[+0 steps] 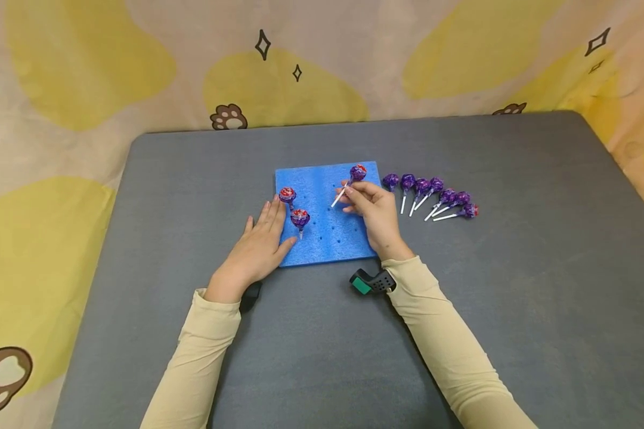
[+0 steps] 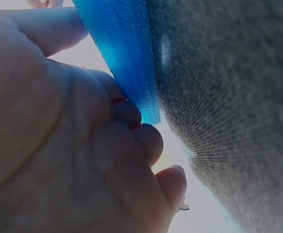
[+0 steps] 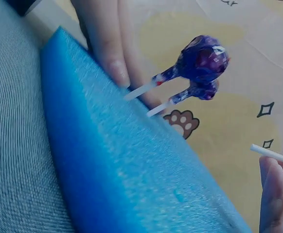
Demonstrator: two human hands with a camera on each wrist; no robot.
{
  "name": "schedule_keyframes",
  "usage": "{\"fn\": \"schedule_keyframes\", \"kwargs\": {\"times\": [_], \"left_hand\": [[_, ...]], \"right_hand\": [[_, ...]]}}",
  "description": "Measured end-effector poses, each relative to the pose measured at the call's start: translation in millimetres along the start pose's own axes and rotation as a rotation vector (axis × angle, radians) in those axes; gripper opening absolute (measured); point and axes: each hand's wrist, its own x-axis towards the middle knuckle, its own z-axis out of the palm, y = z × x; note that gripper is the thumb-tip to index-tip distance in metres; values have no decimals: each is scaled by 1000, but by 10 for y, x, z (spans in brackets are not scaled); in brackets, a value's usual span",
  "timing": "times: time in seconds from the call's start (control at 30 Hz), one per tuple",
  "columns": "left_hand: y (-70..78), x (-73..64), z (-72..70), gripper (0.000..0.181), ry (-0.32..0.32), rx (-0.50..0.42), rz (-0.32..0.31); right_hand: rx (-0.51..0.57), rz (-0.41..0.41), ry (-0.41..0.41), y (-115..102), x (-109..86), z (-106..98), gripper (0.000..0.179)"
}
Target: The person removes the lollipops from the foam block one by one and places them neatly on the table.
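A blue foam board [image 1: 327, 244] with small holes lies on the table. Two purple lollipops stand upright in its left side, one lollipop [image 1: 287, 195] behind the other lollipop [image 1: 300, 218]. My left hand [image 1: 257, 244] rests flat along the board's left edge, fingers straight, thumb on the near left corner. Over the right half of the board, my right hand [image 1: 372, 211] pinches a lollipop [image 1: 358, 173] by its white stick, candy end up and stick slanting down to the left. In the right wrist view, the stick's tip [image 3: 258, 148] pokes out past the fingertips, above the board.
Right of the board lie several loose lollipops [image 1: 421, 186] in a fanned row, sticks toward the near side. The grey table [image 1: 515, 286] reaches back to a patterned cloth [image 1: 322, 65]. A black wrist strap [image 1: 374, 281] with a green patch hangs beneath the right wrist.
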Motion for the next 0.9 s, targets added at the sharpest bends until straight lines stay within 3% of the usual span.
{"fn": "schedule_keyframes", "kwargs": {"times": [0.2,0.4,0.67,0.9], "left_hand": [[-23,-9,1,70,1,3,8],[-20,-11,4,71,2,0,14],[-1,-22,-9,70,2,0,15],[1,-24,-7,69,3,-1,11]], "right_hand": [[55,64,22,-45,-37,-39,9],[92,79,14,-105,-136,-126,18],[134,81,63,-184,-268,-284,27],[136,97,83,-235,-346,-449,26]]}}
